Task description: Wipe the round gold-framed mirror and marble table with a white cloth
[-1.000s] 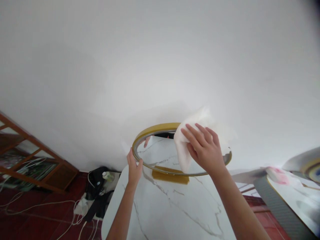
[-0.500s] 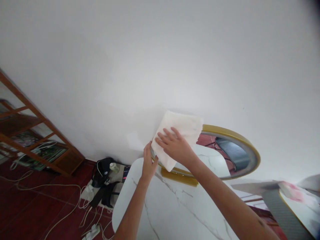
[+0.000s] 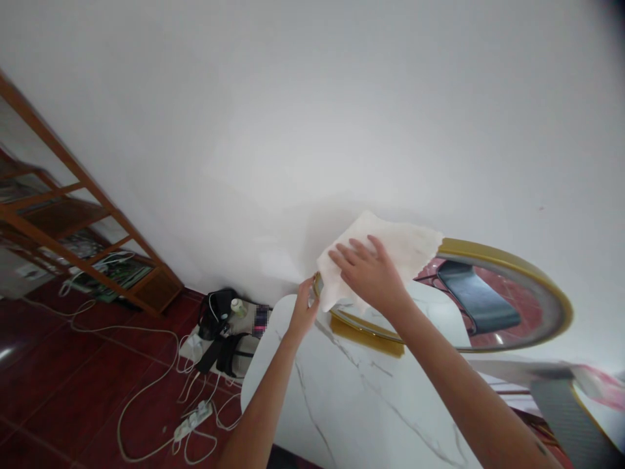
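Observation:
An oval mirror (image 3: 481,299) with a gold rim stands tilted on a white marble-patterned tabletop (image 3: 351,404), close to the wall. My left hand (image 3: 303,311) is closed around the mirror's left end, its fingers and thumb on the rim. A white cloth (image 3: 400,244) lies over the left part of the mirror and reaches past its upper edge. Flat on this cloth rests my right hand (image 3: 368,270), fingers spread and pressing it against the mirror. The cloth hides the glass beneath it. Under the mirror a gold base (image 3: 366,339) shows.
The white wall (image 3: 244,130) rises right behind the mirror. On the left stands a wooden shelf (image 3: 112,215). A black bag (image 3: 215,312), a small bottle (image 3: 238,307), loose cables and a power strip (image 3: 193,420) lie low beside the table. A grey ribbed piece of furniture (image 3: 566,417) is at right.
The view has swung, so mirror, table and both hands appear farther right. The cloth has shifted slightly along the mirror, and some gold rim shows beside my left hand.

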### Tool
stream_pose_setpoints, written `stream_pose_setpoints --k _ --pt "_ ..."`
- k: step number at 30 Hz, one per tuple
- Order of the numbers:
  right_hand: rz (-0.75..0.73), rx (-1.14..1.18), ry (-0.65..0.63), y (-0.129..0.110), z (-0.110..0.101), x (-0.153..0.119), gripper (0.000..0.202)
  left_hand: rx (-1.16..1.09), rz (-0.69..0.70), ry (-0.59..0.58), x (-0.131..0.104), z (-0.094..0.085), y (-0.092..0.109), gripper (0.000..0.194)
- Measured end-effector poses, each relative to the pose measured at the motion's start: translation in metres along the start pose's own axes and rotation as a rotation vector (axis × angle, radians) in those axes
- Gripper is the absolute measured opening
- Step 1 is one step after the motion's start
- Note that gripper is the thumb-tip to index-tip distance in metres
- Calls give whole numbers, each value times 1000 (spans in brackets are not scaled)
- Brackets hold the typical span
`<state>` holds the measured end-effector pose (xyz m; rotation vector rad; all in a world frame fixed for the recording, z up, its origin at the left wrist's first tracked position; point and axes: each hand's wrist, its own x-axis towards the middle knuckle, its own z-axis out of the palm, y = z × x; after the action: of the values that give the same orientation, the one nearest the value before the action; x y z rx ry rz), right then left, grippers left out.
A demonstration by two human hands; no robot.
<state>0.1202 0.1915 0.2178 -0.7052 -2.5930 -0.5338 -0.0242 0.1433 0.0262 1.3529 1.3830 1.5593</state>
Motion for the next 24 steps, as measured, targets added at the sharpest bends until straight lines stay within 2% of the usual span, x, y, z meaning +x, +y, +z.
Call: stream_pose_setpoints --k 3,6,8,11,14,16,18,19,20,22,24 --pt "-59 -7 -28 -9 17 -5 40 -21 -19 5 1 -1 -1 46" --pt "-230 40 -60 -26 63 -17 35 -57 -12 23 3 -4 -8 47" --pt "-277 114 -40 -36 99 -30 35 -72 -29 20 4 -8 -18 50" --pt "-255 163 -28 -44 144 -57 41 -73 -92 -4 1 -16 -37 52" --pt "-183 220 -67 -54 174 -93 42 -58 -147 -32 -8 -23 -49 53" --pt "-3 381 -85 -69 188 -120 39 -32 -202 -48 -12 -26 -48 59" --pt "368 677 -53 -90 201 -147 33 -15 -240 -72 -13 -25 -42 65" --pt "608 882 10 -102 208 -159 30 -16 -243 -83 -13 -23 -38 66" --pt "874 1036 126 -114 216 -168 28 -23 -235 -93 -11 -21 -34 66" --pt "1190 1130 281 -134 232 -179 33 -39 -217 -97 -8 -16 -29 65" --pt "1394 1142 403 -146 250 -180 40 -62 -216 -84 -6 -9 -28 65"
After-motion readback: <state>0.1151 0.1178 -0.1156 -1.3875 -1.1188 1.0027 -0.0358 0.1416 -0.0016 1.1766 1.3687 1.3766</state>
